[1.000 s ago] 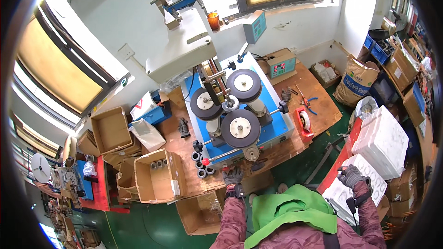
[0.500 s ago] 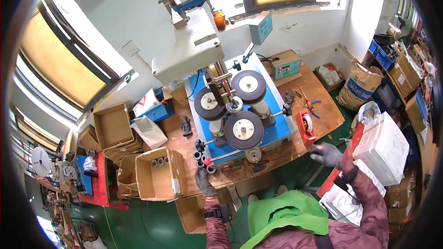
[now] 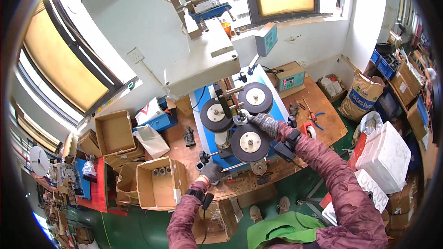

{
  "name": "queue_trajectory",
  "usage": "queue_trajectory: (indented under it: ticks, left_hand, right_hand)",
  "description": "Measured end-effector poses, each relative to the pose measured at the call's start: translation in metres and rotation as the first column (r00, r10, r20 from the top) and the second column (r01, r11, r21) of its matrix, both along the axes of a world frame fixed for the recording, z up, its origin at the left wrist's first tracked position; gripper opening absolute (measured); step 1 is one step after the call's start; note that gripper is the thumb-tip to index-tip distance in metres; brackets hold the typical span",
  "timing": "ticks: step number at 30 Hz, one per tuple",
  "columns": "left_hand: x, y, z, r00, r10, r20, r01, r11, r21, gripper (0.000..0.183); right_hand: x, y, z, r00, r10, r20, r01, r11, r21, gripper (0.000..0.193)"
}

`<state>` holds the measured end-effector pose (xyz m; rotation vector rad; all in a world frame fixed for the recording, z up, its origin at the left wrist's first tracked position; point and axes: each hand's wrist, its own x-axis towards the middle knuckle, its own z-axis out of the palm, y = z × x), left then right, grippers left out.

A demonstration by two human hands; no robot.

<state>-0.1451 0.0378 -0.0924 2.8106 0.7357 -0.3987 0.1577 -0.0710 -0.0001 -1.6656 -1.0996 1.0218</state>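
A machine with a blue bed [image 3: 207, 139] and black wheels stands on the wooden bench. My right hand [image 3: 265, 125], in a grey glove, reaches over the front wheel [image 3: 250, 143]. Its fingertips close on a small metal ring [image 3: 240, 119] set among the three wheels. My left hand [image 3: 212, 173], gloved too, is closed around the knob end of a metal lever [image 3: 232, 168] at the bench's front edge; the knob is hidden under the fingers. Partly behind that hand, a few grey rings [image 3: 200, 165] stand on the bench.
Left of the machine, an open cardboard box [image 3: 156, 187] holds several grey rings. A dark glove [image 3: 188, 137] lies nearby. To the right are a red tape dispenser [image 3: 308, 130], pliers [image 3: 315, 119] and a control box [image 3: 290, 81]. The machine's white head [image 3: 203, 71] overhangs the wheels.
My right hand has swung in from the right side to the ring among the wheels. My left hand has moved onto the lever's red knob. The view has shifted slightly.
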Motion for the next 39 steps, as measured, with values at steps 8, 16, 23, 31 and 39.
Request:
queue_trajectory:
  ticks: [8,16,23,31,39]
  left_hand:
    - [-0.045,-0.075,-0.049,0.861,-0.491,0.135,0.488,0.719,-0.495,0.041]
    - [0.082,-0.13,0.119,0.763,0.393,0.512,0.273,0.523,-0.808,0.031]
    - [0.175,-0.035,0.091,0.228,0.913,-0.338,0.265,-0.392,-0.881,0.023]
    - [0.205,-0.036,0.073,0.031,0.921,-0.389,0.382,-0.37,-0.847,0.016]
    - [0.208,-0.044,0.06,0.187,0.951,-0.247,0.532,-0.31,-0.788,0.019]
  right_hand:
    - [0.009,-0.001,-0.023,0.981,0.029,-0.192,-0.023,0.999,0.032,0.041]
    - [0.009,0.001,-0.022,0.91,-0.04,-0.413,0.043,0.999,-0.002,0.043]
    - [0.002,0.017,-0.034,0.994,-0.07,0.08,0.072,0.997,-0.024,0.053]
    - [0.019,0.04,0.018,0.938,-0.176,0.299,0.068,0.938,0.339,0.026]
    - [0.026,0.024,0.028,0.897,0.168,0.409,-0.32,0.885,0.338,0.023]
